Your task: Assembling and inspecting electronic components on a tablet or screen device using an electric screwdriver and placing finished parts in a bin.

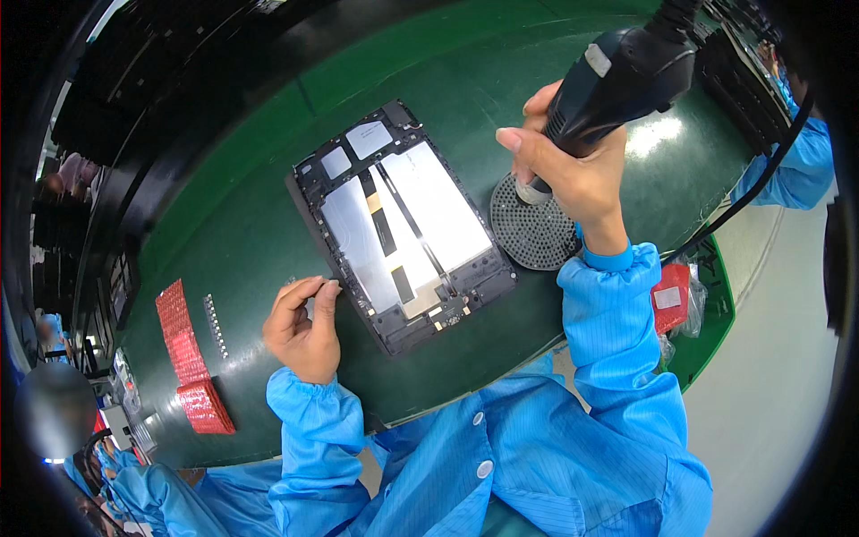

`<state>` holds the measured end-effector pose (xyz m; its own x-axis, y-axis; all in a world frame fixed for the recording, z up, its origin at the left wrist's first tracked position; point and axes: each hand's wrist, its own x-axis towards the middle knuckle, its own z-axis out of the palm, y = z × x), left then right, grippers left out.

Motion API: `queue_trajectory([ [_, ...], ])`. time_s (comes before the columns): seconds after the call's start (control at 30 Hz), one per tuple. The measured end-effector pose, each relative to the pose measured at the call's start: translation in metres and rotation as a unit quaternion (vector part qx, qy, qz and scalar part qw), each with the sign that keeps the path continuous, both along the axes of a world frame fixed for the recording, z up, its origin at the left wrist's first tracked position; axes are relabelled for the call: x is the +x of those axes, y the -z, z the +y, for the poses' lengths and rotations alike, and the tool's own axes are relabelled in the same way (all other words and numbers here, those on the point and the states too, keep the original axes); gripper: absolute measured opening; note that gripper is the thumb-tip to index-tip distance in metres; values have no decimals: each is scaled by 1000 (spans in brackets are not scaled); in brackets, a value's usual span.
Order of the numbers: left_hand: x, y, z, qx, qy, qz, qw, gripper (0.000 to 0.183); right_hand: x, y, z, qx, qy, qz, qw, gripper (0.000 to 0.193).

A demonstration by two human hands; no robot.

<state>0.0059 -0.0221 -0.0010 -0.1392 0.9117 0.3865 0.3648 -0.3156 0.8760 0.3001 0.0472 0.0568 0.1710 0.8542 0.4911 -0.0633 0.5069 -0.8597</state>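
Note:
An opened tablet (438, 201) lies slanted on the green table, its silver plates and black frame facing up. My right hand (586, 174) is wrapped round a black electric screwdriver (617, 85) with a cable at its top. The screwdriver's lower end is over a round grey plate full of small holes (535, 240), just right of the tablet; its tip is hidden. By the tablet's lower left edge, my left hand (307, 327) is closed with thumb and forefinger pinched together. Whatever may be between those fingertips is too small to make out.
Red bubble wrap (186, 345) lies at the left, beside a narrow strip of small parts (215, 325). At the right, a green bin (718, 309) holds a red packet (671, 300) and clear plastic. A black cable (768, 183) hangs there. Other people's blue sleeves show at lower left and far right.

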Motion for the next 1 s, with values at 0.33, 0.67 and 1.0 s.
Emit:
queue_trajectory([
  [0.33, -7, -6, 10, -173, -11, -134, 976, 14, 1, -2, 8, -46, 16, -39, 998, 21],
  [0.67, -5, -17, 26, -237, 56, -159, 957, 12, -12, -7, 9, -68, 43, -46, 996, 27],
  [1.0, -10, -13, 72, -190, 62, -110, 974, 13, -76, -53, -1, 53, -84, 0, 995, 27],
])
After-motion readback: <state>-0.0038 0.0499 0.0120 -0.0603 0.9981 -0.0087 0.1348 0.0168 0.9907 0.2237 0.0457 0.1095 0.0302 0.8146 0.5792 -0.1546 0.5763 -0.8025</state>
